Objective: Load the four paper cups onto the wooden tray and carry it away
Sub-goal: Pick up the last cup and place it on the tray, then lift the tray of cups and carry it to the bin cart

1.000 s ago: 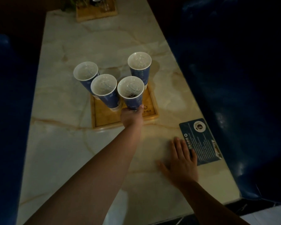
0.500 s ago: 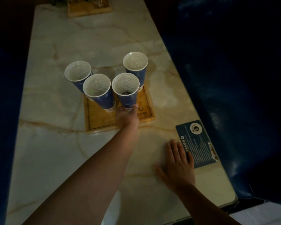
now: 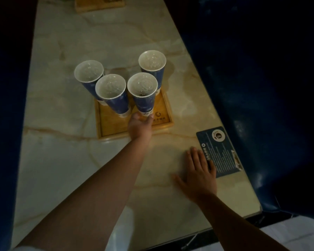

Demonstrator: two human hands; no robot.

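Note:
Four tall blue paper cups with white insides stand together on the wooden tray [image 3: 112, 125] on the marble table. They are the back-left cup [image 3: 88, 73], the front-left cup [image 3: 110, 87], the back-right cup [image 3: 152, 60] and the front-right cup [image 3: 142, 86]. My left hand [image 3: 140, 125] reaches over the tray's near rim, its fingers wrapped around the base of the front-right cup. My right hand [image 3: 198, 171] lies flat on the table, fingers spread, holding nothing.
A dark blue printed card [image 3: 219, 151] lies by my right hand near the table's right edge. A second wooden tray [image 3: 98, 5] sits at the far end. Blue padded seats [image 3: 261, 87] flank the table on both sides.
My left hand stays on the base of the front-right cup, which sits a little further back on the tray. My right hand has not moved.

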